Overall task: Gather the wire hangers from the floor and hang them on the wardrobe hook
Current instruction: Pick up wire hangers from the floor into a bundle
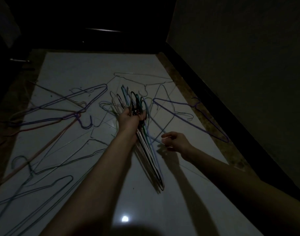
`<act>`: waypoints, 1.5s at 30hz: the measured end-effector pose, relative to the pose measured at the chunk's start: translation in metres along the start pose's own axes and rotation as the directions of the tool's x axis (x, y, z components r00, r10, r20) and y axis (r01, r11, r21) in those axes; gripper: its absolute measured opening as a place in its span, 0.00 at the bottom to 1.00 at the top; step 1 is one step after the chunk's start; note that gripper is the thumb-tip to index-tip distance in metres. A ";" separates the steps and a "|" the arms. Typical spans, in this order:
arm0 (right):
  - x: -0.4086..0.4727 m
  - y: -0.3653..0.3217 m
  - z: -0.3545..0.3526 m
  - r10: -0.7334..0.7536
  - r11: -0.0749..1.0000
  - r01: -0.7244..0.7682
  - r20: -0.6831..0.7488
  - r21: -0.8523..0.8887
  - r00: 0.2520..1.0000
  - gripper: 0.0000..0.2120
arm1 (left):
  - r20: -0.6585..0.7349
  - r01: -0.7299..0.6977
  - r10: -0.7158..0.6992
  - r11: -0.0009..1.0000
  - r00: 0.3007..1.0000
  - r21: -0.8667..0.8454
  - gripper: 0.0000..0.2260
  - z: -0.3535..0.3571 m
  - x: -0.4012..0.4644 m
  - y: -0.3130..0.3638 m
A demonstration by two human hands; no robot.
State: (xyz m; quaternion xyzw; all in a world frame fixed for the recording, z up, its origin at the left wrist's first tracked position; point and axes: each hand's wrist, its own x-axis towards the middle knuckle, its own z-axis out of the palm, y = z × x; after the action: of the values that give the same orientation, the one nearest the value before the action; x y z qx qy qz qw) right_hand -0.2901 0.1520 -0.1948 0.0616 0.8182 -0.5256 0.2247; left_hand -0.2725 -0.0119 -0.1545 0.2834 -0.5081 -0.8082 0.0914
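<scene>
My left hand (130, 119) grips a bundle of several wire hangers (150, 160) by their necks, hooks pointing away from me, bodies hanging down toward me. My right hand (175, 141) is low over the floor to the right of the bundle, its fingers curled and pinching a thin pale wire hanger (163, 140) lying there. Many loose wire hangers lie scattered on the pale tiled floor (98, 68): purple ones at the left (67, 99) and right (188, 119), grey ones at the back (145, 79), bluish ones at the front left (48, 183).
A dark wardrobe door (98, 29) with a handle closes the far end. A dark wall and skirting (231, 108) run along the right. A dark door with a metal handle (19, 60) stands at the left. The room is dim; a light reflects on the tile near me.
</scene>
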 end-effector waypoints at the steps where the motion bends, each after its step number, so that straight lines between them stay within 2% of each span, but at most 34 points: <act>1: 0.008 0.001 0.003 0.004 1.000 -0.004 -0.011 0.002 1.000 0.10 | -0.001 0.004 -0.004 1.000 1.000 0.010 0.17 -0.003 0.002 0.001; 10: 0.075 0.019 0.036 0.123 0.980 -0.101 -0.123 0.171 0.985 0.15 | -0.029 0.005 -0.004 0.999 1.000 0.033 0.12 -0.022 0.013 -0.001; 16: 0.079 0.023 0.043 0.156 0.970 -0.120 -0.161 0.213 0.974 0.09 | -0.029 -0.024 0.024 1.000 0.999 0.001 0.15 -0.019 0.008 -0.003; 20: 0.070 0.017 0.037 0.128 0.971 -0.079 -0.213 0.224 0.969 0.12 | -0.034 -0.025 0.025 1.000 0.999 0.000 0.18 -0.023 0.003 -0.002; 23: 0.064 0.003 0.022 0.198 0.913 -0.120 -0.167 0.389 0.966 0.12 | -0.038 -0.037 0.037 0.999 0.999 -0.007 0.19 -0.026 -0.001 0.001; 28: 0.031 -0.012 -0.007 0.064 0.973 -0.043 -0.089 0.225 0.994 0.14 | -0.016 -0.018 0.018 0.999 1.000 -0.047 0.19 -0.028 -0.016 0.014; 33: 0.008 -0.019 -0.025 0.012 0.998 -0.011 -0.018 0.066 1.000 0.14 | 0.035 0.013 -0.010 0.994 0.999 -0.108 0.17 -0.027 -0.030 0.026; 36: -0.007 -0.028 -0.031 -0.011 0.999 0.008 0.070 0.045 0.998 0.15 | 0.020 0.011 -0.009 0.992 1.000 -0.125 0.15 -0.033 -0.033 0.032; 41: -0.020 -0.040 -0.038 -0.032 0.999 0.026 0.199 0.035 0.980 0.16 | -0.025 -0.026 0.023 0.992 0.999 -0.126 0.19 -0.039 -0.034 0.040; 45: -0.029 -0.045 -0.038 -0.070 0.997 0.063 0.269 0.033 0.960 0.16 | -0.033 -0.049 0.045 0.992 0.998 -0.114 0.17 -0.044 -0.035 0.045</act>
State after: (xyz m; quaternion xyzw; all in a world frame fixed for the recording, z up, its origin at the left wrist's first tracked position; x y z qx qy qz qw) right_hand -0.2906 0.1699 -0.1316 -0.0356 0.7752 -0.5460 0.3157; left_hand -0.2257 -0.0510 -0.1162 0.2777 -0.4658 -0.8293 0.1344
